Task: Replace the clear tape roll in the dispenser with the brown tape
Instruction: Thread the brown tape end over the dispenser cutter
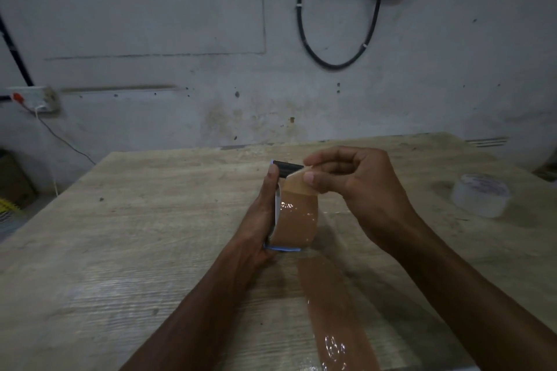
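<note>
My left hand (265, 214) grips a tape dispenser (275, 205) upright above the wooden table (144, 220); its white-and-blue frame and black front bar (287, 166) show past my fingers. The brown tape roll (298, 220) sits in the dispenser. My right hand (346, 178) pinches the loose end of the brown tape (297, 182) between thumb and forefinger, just beside the black bar. The clear tape roll (480, 194) lies flat on the table at the right, apart from both hands.
A glossy strip of brown tape (331, 304) is stuck along the table from below the dispenser toward the near edge. A wall stands behind the table with a black cable loop (334, 63) and a socket box (36, 99) at the left.
</note>
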Demonstrator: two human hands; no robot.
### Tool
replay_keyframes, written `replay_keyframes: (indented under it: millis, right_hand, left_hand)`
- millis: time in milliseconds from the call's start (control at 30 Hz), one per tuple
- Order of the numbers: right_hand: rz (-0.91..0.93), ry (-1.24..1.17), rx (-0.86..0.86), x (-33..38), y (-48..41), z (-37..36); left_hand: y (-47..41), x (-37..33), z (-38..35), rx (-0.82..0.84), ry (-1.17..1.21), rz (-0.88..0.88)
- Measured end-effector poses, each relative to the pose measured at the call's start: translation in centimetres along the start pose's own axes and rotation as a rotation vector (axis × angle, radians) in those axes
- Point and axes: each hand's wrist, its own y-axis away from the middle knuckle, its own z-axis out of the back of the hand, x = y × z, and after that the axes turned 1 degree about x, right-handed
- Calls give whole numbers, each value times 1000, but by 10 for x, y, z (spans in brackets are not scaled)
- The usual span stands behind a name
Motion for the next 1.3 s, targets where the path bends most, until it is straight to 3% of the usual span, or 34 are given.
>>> replay_keyframes:
  millis: [367,667,967,1300]
  right_hand:
    - [-285,-314,-111,-16,-25,11]
    - [-251,-180,2,-18,-24,14]
    - [-168,-92,6,-18,-33,11]
    - [-379,-218,128,-22,-42,10]
  left_hand:
    - [4,2,-1,-103,-140,-122]
    - [11,2,4,49,-137,25]
    - [9,-6,-7,-10,-201,46]
    - [1,-7,9,-105,-217,69]
